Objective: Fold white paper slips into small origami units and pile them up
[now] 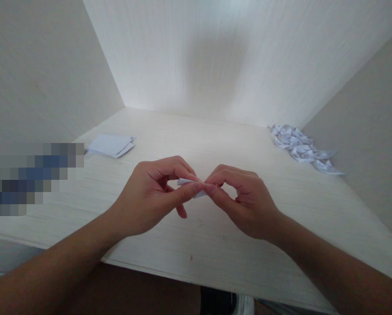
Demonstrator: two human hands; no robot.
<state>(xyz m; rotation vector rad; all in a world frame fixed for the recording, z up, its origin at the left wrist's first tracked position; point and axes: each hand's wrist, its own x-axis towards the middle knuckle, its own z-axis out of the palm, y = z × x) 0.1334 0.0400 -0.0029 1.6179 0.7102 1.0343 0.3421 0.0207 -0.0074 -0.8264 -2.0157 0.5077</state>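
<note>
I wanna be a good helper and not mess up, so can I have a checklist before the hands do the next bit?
1. Left hand pinching the small paper piece: ok.
2. Right hand pinching at it too: ok.
3. Paper neat under the fingertips: cannot tell, they cover it.
4. Paper stack on the left, apart from the hands: ok.
5. Stack's edges lined up: not ok, corners stick out.
6. Pile of paper pieces on the right, apart from the hands: ok.
</note>
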